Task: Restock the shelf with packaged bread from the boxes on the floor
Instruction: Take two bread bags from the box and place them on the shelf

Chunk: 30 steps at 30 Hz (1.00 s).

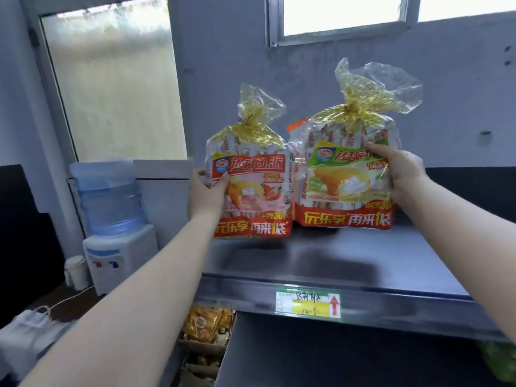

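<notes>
Red bag (pixel 252 188) upright at the left end of the shelf (pixel 321 263), near its back, bottom edge at or just above the shelf surface; contact not clear. Held at its left side by the left hand (pixel 205 192): thumb (pixel 223 178) across the front of the label, the other fingers wrapped behind the bag, closed firmly around its edge. Green bag (pixel 347 174) just beside, to the right, touching the red one, also upright and further back on the shelf. Gripped at its upper right part by the right hand (pixel 402 170): fingers curled over the front right edge, palm against the side. Gold twisted tops on both bags, pointing up. Price tag (pixel 308 302) on the front edge of the shelf, below the green bag. Box (pixel 206 331) with orange packets under the left front corner of the shelf. Water dispenser (pixel 111 219) well to the left of the shelf.
</notes>
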Motion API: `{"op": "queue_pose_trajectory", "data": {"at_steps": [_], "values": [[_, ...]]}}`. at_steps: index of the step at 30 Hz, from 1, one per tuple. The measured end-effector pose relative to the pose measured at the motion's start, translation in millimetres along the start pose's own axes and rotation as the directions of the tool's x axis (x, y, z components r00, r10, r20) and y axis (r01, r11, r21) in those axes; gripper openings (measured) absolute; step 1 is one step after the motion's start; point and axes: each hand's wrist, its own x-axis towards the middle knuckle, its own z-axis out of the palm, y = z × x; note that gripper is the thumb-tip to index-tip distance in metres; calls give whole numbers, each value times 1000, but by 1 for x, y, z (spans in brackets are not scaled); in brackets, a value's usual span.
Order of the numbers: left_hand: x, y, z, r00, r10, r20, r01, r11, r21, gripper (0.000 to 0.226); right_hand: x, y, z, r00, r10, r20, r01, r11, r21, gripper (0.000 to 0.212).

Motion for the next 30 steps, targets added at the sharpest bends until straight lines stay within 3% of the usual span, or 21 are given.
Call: {"op": "queue_pose_trajectory", "data": {"at_steps": [7,11,19,24,30], "values": [[31,-4,34,994,-50,98,57,996,-62,36,25,4,-14,997,-23,-79,15,995,-102,51],[38,-6,49,984,-89,154,101,993,-68,33,31,2,-20,998,56,-27,-57,997,-55,50],[22,-7,96,953,-114,280,119,993,-3,36,32,-22,-38,996,78,43,-76,996,-48,55],[15,-9,99,867,-203,454,252,967,-48,46,22,-14,-38,987,138,79,-131,987,-88,52],[10,4,93,820,-241,519,286,958,-8,54,8,-6,-16,978,177,108,-164,979,-120,57]]}}
